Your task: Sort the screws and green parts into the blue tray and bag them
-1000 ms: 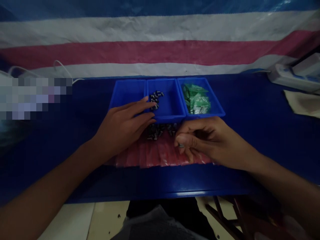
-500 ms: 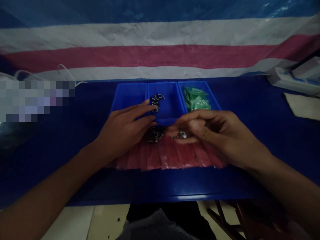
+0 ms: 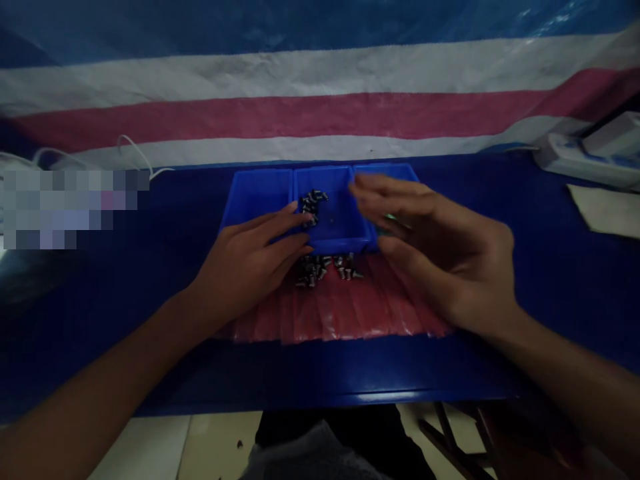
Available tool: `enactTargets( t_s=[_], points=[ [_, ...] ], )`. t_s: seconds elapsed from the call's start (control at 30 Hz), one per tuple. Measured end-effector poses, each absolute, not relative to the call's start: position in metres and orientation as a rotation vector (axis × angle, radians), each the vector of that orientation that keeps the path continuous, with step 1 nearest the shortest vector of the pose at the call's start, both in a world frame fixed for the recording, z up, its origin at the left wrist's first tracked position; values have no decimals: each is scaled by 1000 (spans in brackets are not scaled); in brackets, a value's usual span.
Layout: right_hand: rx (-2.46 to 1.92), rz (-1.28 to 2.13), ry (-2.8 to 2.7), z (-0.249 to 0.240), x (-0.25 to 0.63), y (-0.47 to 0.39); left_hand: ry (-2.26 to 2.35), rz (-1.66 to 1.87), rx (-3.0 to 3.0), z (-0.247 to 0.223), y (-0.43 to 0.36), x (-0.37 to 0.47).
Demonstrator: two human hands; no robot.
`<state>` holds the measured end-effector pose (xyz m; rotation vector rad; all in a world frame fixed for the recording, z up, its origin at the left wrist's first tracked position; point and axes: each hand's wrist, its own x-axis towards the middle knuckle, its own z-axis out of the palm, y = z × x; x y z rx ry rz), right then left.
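Blue plastic makes up the three small bins in a row; the middle bin point(image 3: 345, 227) holds a small cluster of dark metal screws point(image 3: 311, 201) near its back left corner, plus one lone screw just below the right hand's fingertips. The right hand point(image 3: 450, 257) hovers over it with fingers spread wide and loose, holding nothing that I can see. The left hand point(image 3: 245, 263) lies flat, fingers extended, tips touching the middle bin's left wall. Just beyond its fingertips, a loose pile of screws point(image 3: 325, 267) sits on red plastic bags point(image 3: 345, 310). Judging by the two heaps, the sorting is perhaps half done: the pile outside looks about as large as the one inside.
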<state>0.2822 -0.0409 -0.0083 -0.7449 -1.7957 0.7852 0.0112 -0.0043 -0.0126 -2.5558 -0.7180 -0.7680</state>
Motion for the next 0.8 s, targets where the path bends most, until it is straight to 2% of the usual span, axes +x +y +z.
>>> enactTargets(
  t_s=[0.1, 0.2, 0.57, 0.8],
  points=[
    [-721, 254, -2236, -15, 281, -42, -675, -784, -2556, -13, -4, 11],
    [-667, -20, -2610, -22, 278, -42, -691, -799, -2568, -13, -4, 11],
    [-676, -146, -2601, -24, 277, -44, -687, -842, -2613, -13, -3, 9],
    [-713, 37, -2645, -28, 277, -44, -706, -792, -2573, -14, -5, 10]
  ],
)
